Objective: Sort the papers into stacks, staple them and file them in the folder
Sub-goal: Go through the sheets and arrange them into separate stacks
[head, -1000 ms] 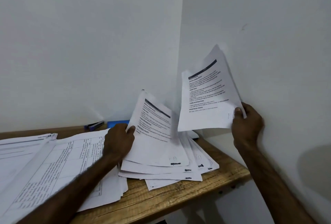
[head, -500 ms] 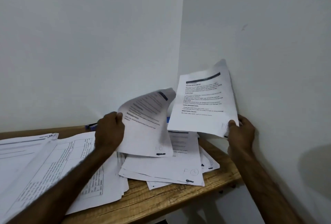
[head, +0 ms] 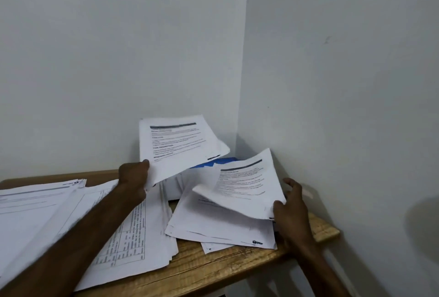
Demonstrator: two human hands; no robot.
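Observation:
My left hand [head: 134, 176] grips the lower left corner of a printed sheet [head: 177, 146] and holds it up in the air, above the back of the table. My right hand [head: 288, 204] pinches the near right corner of a second printed sheet [head: 244, 187], which droops low over a loose pile of papers [head: 218, 225] on the right part of the wooden table [head: 213, 266]. A blue folder [head: 221, 162] shows partly behind the two sheets, in the corner.
A wide stack of table-printed papers [head: 133, 232] lies left of the pile, under my left forearm. More sheets [head: 31, 204] cover the table's far left. White walls meet in a corner right behind the table, and the table's right end stops near the wall.
My left hand has lifted its sheet off the pile and raised it. My right hand has brought its sheet down from beside the wall to just above the pile.

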